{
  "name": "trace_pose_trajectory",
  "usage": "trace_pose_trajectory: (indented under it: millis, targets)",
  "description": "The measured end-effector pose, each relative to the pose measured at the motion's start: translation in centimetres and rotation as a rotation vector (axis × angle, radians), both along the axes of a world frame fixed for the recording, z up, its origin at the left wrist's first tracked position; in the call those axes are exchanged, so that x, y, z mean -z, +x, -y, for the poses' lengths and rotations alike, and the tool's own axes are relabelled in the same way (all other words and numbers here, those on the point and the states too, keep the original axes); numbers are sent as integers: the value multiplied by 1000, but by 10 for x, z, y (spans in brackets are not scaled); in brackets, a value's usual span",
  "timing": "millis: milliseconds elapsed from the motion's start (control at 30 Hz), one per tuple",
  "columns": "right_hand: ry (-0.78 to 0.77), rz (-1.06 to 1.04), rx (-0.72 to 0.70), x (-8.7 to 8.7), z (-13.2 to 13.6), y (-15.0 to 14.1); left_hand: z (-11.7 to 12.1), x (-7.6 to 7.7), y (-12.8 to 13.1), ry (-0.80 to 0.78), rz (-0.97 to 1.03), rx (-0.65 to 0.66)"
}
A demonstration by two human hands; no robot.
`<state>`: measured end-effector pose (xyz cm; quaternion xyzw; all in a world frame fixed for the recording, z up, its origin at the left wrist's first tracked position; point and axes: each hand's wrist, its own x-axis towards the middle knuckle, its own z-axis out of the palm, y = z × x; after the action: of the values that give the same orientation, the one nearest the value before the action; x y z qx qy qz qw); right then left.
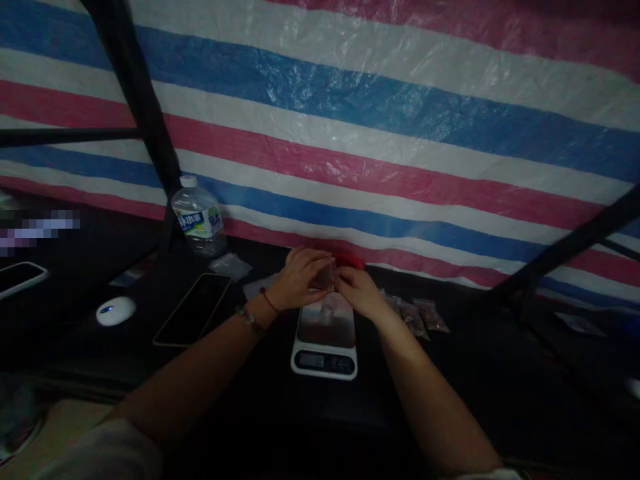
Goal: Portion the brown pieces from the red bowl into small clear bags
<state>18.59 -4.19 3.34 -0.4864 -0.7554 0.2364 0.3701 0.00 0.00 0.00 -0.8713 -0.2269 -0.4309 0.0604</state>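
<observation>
The water bottle wears a blue-and-green label, and the scale has a display, but neither is legible.

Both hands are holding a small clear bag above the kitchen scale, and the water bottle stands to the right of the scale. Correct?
Not quite. The head view shows the water bottle to the left of the scale, by the dark pole. Both the left hand and right hand do hold the small clear bag above it.

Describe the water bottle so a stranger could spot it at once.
Find the striped red, white and blue tarp behind the dark table. At its foot, left of both hands, stands the water bottle, beside a black pole. It is the only upright clear thing, with a white cap and blue-green label.
</observation>
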Motion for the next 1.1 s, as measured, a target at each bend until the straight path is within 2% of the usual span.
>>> trace_pose_trajectory:
  millis: [67,167,267,367,533,933,1100]
  targets:
    - [-60,-65,7,17,-3,8,0,4,6,22,-33,22]
    - [-92,-190,70,35,0,17,7,14,7,54,-15,-23]
    - [-8,-291,188,47,5,17,16,23,6,34,39,-49]
    - [119,-301,238,55,14,13,23,26,7,-19,48,10]
    - [280,-178,166,56,29,6,30,25,14,-83,23,127]
    - [291,-50,9,53,34,6,29,27,11,-167,42,240]
    - [329,73,-47,52,34,7,28,29,10,-270,65,277]
